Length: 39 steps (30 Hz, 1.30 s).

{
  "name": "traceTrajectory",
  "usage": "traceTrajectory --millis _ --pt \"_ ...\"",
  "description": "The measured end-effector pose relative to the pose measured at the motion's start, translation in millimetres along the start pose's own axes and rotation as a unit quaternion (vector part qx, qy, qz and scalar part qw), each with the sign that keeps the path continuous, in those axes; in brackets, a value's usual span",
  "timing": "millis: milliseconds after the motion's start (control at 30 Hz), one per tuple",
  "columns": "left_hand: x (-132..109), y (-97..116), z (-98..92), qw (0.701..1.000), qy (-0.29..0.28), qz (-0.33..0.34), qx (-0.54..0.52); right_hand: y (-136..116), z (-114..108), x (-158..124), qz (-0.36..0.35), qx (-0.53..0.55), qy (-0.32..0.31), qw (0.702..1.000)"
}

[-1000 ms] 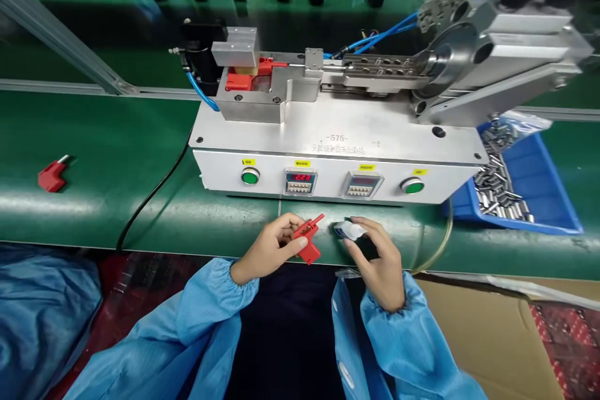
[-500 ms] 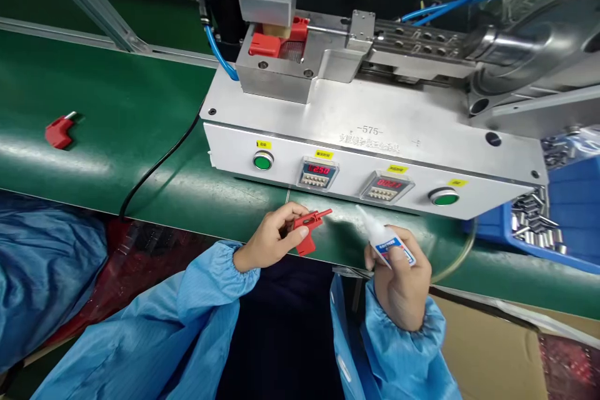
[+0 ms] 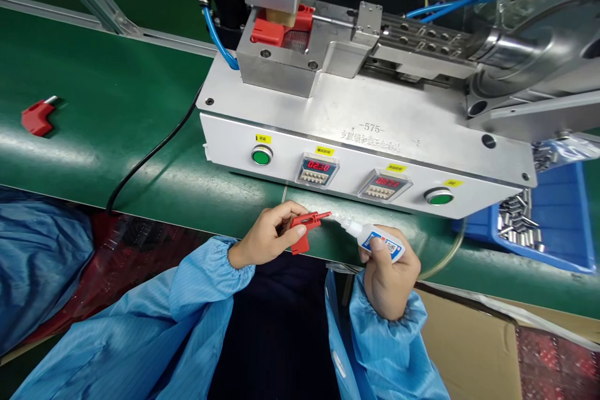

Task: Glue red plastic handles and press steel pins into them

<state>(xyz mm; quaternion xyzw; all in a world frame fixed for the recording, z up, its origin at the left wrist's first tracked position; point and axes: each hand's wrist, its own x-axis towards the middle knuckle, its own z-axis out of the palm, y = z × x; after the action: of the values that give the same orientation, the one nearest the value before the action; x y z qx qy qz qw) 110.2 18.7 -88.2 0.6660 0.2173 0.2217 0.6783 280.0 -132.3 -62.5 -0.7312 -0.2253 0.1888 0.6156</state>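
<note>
The white bottle (image 3: 366,236) had just swung from an upward slant, apart from the red part (image 3: 300,234), to a line almost level with it; its nozzle (image 3: 342,222) had come to the part's slim tip (whether they touched was too fine to tell); this, as far as one could judge, brought the work to the point where the two met. The left hand (image 3: 269,236), at seven o'clock from the view's centre, pinched the red part between thumb and fingers, so that it sat at six o'clock; the right hand (image 3: 391,272), at four, had its fingers wrapped round the bottle, thumb against the label; how full the bottle was could not be told. At three o'clock a blue bin (image 3: 565,190) held a heap of metal cylinders (image 3: 520,225) in its near left part, a clear bag (image 3: 569,149) lying at its far side; at twelve a metal fixture (image 3: 276,75) held a second red piece (image 3: 267,31); at nine a loose red piece (image 3: 37,119) with a metal pin lay on the green bench (image 3: 117,75).
</note>
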Motion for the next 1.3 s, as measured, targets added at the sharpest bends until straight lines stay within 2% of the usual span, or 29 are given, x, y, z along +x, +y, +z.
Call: traceTrajectory --millis 367,1300 --pt "0 -1 -0.3 1.000 -0.003 0.000 -0.001 3 -2 -2 -0.008 -0.044 -0.002 0.999" --pt "-1 1 -0.8 1.000 -0.004 -0.013 0.005 13 1 -11 -0.024 -0.037 0.011 0.999"
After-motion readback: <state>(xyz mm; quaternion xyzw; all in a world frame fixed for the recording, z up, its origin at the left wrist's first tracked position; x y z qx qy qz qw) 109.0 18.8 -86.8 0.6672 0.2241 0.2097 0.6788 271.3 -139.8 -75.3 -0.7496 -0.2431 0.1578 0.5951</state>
